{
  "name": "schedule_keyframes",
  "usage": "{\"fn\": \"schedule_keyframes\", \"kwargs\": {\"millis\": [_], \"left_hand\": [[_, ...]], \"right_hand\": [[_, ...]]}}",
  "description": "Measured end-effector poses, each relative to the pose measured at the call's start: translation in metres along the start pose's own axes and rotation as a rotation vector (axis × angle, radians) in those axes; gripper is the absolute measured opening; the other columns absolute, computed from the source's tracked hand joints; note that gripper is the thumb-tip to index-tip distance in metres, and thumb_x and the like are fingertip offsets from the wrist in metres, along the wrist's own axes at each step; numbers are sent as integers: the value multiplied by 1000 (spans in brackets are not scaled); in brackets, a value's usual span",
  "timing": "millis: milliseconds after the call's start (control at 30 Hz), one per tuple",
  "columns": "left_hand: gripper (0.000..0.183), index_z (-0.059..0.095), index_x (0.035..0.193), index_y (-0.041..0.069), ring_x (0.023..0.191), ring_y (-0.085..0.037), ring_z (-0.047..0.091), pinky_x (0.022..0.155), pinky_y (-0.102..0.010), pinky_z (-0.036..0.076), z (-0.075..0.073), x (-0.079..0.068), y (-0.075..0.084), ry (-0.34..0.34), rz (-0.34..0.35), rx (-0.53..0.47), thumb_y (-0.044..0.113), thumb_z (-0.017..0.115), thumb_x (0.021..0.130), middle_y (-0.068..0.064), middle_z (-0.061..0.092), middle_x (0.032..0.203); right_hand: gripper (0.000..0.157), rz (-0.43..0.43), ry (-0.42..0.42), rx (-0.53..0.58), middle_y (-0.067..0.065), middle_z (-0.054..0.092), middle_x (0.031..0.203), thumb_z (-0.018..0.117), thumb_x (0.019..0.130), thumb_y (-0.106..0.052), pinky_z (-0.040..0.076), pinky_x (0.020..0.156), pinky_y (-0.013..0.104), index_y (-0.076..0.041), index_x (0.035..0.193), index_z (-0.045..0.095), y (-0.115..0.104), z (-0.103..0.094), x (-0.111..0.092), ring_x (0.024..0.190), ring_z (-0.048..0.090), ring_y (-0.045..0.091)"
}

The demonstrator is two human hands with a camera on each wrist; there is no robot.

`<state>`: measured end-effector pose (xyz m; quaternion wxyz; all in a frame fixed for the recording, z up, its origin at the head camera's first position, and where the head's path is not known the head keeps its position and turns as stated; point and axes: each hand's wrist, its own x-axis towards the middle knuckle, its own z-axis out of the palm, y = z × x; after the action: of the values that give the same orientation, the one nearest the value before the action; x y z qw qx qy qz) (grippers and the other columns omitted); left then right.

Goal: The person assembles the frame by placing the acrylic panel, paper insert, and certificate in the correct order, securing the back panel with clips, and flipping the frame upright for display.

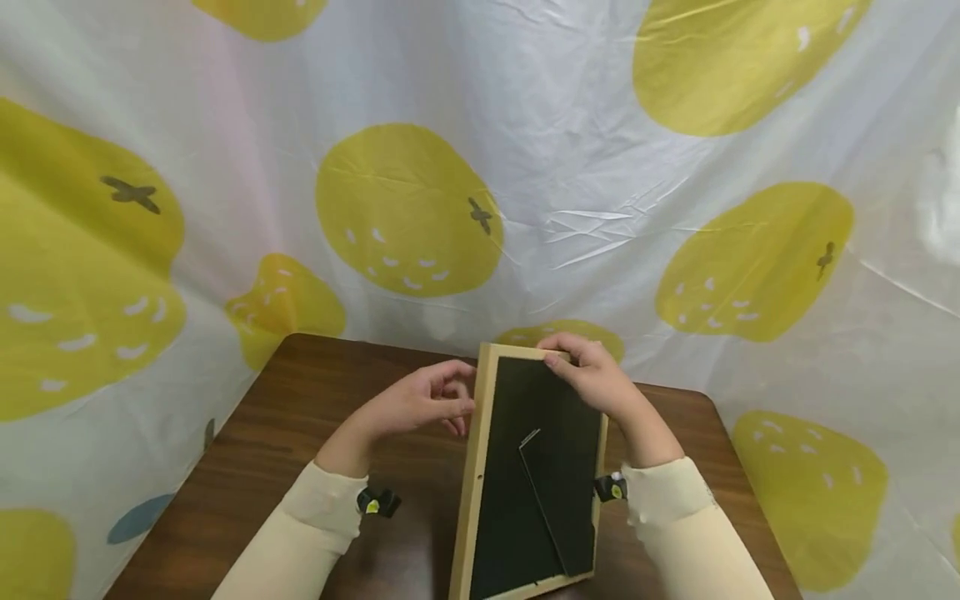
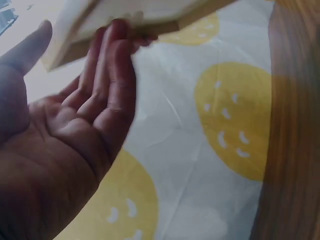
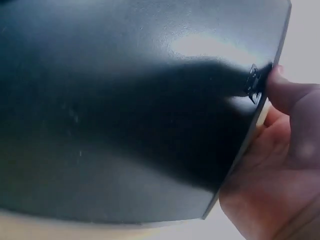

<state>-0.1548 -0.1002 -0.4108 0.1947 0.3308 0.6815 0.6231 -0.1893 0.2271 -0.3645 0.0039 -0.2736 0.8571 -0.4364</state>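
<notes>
A picture frame (image 1: 510,400) with a pale wood rim and a black back stands tilted over the table, its back facing me. My right hand (image 1: 596,375) grips its top edge, thumb on the back side and fingers over the far side. In the right wrist view, a small metal hanger (image 3: 253,82) sits on the black back panel (image 3: 125,115) beside that thumb. My left hand (image 1: 420,400) is at the left side, fingers loosely bent and thumb apart. In the left wrist view its fingertips overlap the frame's rim (image 2: 160,27); firm contact is unclear.
Beneath is a dark brown wood table (image 1: 330,392). A white curtain (image 1: 570,208) printed with yellow fruit hangs behind and around it. A thin bent line of the stand leg (image 1: 543,508) shows on the frame's back.
</notes>
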Motion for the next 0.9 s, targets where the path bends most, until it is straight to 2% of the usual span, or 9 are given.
{"fn": "schedule_keyframes", "kwargs": {"millis": [67,100,200,300,367,467,600,767,900], "left_hand": [[42,54,148,1,93,-37,78,91,-63,63,1,-4,-6,-62,-27,18,15,65,110,-23,74,106],[41,55,147,1,97,-37,78,93,-61,63,1,-5,-8,-93,-39,32,18,64,112,-22,74,109],[37,62,141,8,103,-29,74,96,-50,62,-1,-11,-13,-152,-76,107,33,61,113,-9,72,112],[34,68,125,13,97,-16,63,89,-33,55,-8,-17,-17,-152,-104,226,43,58,114,1,62,102],[29,68,121,14,93,-15,57,85,-30,49,-14,-20,-20,-126,-118,274,41,61,112,3,56,96],[23,68,117,14,82,-14,51,78,-29,45,-24,-21,-23,-29,-118,352,31,76,104,4,54,89],[28,69,114,14,75,-13,55,70,-28,48,-34,-20,-24,165,-93,429,22,87,94,2,64,89],[31,70,126,14,83,-19,68,70,-32,54,-33,-14,-22,378,-91,463,17,83,98,-7,74,103],[40,62,137,11,113,-32,77,86,-44,63,-30,-12,-24,514,-114,458,16,80,101,-15,76,133]], "right_hand": [[22,32,66,95,-3,72,118,61,113,-18,51,103,34,-4,126,72,5,-11,-10,106,64,9],[23,42,96,154,-5,71,117,60,114,-19,53,95,30,-3,126,71,8,-15,-14,106,64,9],[21,55,209,301,-11,71,114,58,114,-21,51,95,21,-6,123,70,20,-25,-28,109,62,8],[18,65,341,421,-11,72,111,58,114,-21,52,95,20,-10,118,71,34,-26,-40,109,64,8],[17,80,442,491,-10,73,109,59,113,-22,55,93,20,-12,116,71,43,-22,-48,107,66,7],[18,107,604,585,-6,72,106,59,112,-23,58,87,21,-9,110,70,57,-12,-57,102,67,9],[18,128,775,680,-4,71,103,60,112,-22,57,85,19,-9,101,66,74,6,-64,102,64,10],[18,170,844,753,-4,68,105,58,113,-23,56,83,20,-9,103,63,89,28,-70,102,62,10],[19,226,851,755,-5,63,105,56,115,-23,53,83,20,-7,106,59,97,45,-74,101,59,10]]}}
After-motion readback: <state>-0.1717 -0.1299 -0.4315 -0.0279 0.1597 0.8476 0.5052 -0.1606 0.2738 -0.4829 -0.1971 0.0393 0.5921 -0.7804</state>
